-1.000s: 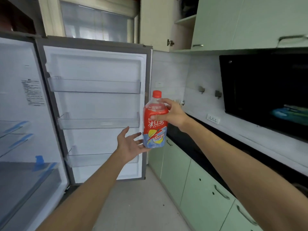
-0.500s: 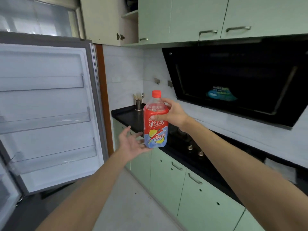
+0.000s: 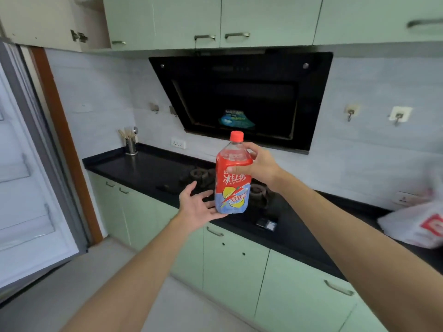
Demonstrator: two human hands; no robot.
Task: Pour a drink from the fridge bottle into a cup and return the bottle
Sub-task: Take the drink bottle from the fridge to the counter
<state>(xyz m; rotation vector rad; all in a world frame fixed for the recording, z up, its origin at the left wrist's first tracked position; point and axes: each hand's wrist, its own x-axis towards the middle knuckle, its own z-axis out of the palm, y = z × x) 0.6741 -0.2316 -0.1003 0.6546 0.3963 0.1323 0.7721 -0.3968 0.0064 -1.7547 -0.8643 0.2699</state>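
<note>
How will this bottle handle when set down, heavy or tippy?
The bottle is tall and narrow, so probably tippy if nudged. The right hand grips it while the left hand props its base, hinting at weight. Cap on, so spills seem unlikely.

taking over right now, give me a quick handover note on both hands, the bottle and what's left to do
Right hand: grips the upper body of the red-and-blue labelled plastic drink bottle, held upright in the air above the black countertop.
Left hand: open, palm up at the bottle's base.
Red screw cap: on.
White fridge door: open, at the left.
Cup: none in view.
Done: bottle is out of the fridge.
Left: find a cup, uncap, pour, recap, put the bottle back.
</note>
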